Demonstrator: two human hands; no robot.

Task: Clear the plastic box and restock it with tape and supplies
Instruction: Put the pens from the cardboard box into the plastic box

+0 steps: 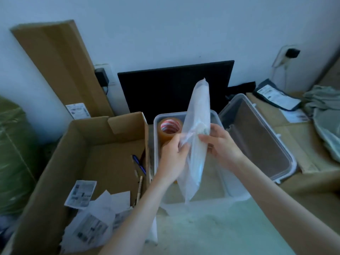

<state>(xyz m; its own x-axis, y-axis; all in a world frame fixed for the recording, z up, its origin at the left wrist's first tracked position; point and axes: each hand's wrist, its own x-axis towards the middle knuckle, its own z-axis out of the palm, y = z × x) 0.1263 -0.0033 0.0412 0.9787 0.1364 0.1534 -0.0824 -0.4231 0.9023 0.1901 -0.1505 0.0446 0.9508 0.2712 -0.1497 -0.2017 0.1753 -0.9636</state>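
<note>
Over the plastic box [219, 195], both hands, left [172, 159] and right [221, 146], pinch a clear bag [198, 115] upright, tape roll [169, 130] sitting inside behind it.

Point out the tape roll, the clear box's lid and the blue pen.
tape roll [167, 132]: head view, brown outer side.
lid [257, 137]: head view, its clear inner panel.
blue pen [138, 162]: head view, mid-barrel.

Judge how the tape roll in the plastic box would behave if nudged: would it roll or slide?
The tape roll lies flat on its side in the box, so it would likely slide rather than roll. Its thick winding suggests some weight for its size. Tipped onto its edge, it probably rolls.
</note>
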